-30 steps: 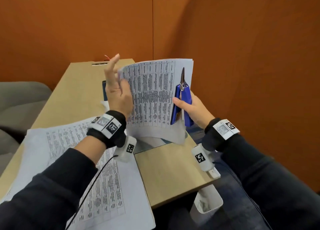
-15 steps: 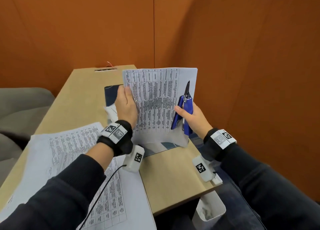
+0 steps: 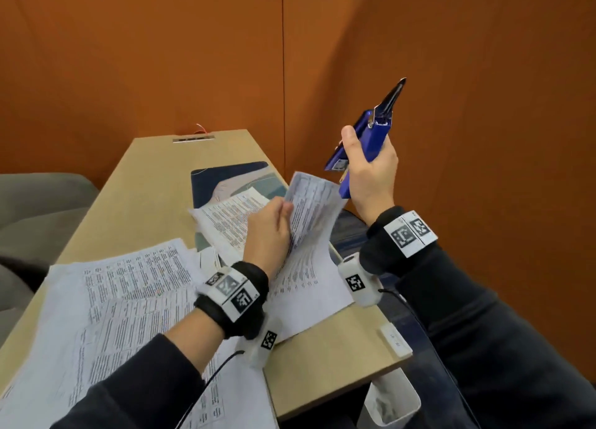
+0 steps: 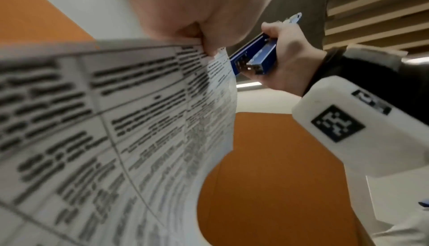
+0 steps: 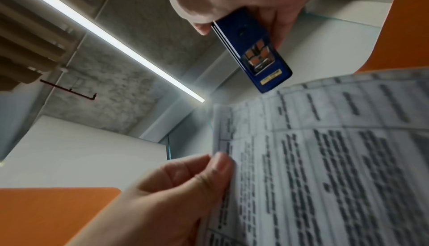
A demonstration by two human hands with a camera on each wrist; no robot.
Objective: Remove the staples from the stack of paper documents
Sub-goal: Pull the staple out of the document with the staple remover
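Observation:
My left hand (image 3: 274, 222) pinches a printed paper document (image 3: 309, 222) by its upper left edge, low over the wooden desk (image 3: 154, 177); the sheets bend and sag towards the desk. The same document (image 4: 139, 121) fills the left wrist view, and the document (image 5: 325, 167) also shows in the right wrist view with the left hand (image 5: 185, 185) on its edge. My right hand (image 3: 367, 164) grips a blue staple remover (image 3: 371, 132), raised above and to the right of the paper, metal tip pointing up. No staple is visible.
A spread of loose printed sheets (image 3: 113, 299) covers the near left of the desk. More pages lie on a dark blue mat (image 3: 225, 177) at mid-desk. A white bin (image 3: 390, 403) hangs under the desk's near right corner. Orange partition walls (image 3: 451, 106) stand behind and to the right.
The document dropped from upright in front of me to low over the desk, held by the left hand alone. The right hand left the paper and rose up right with the staple remover.

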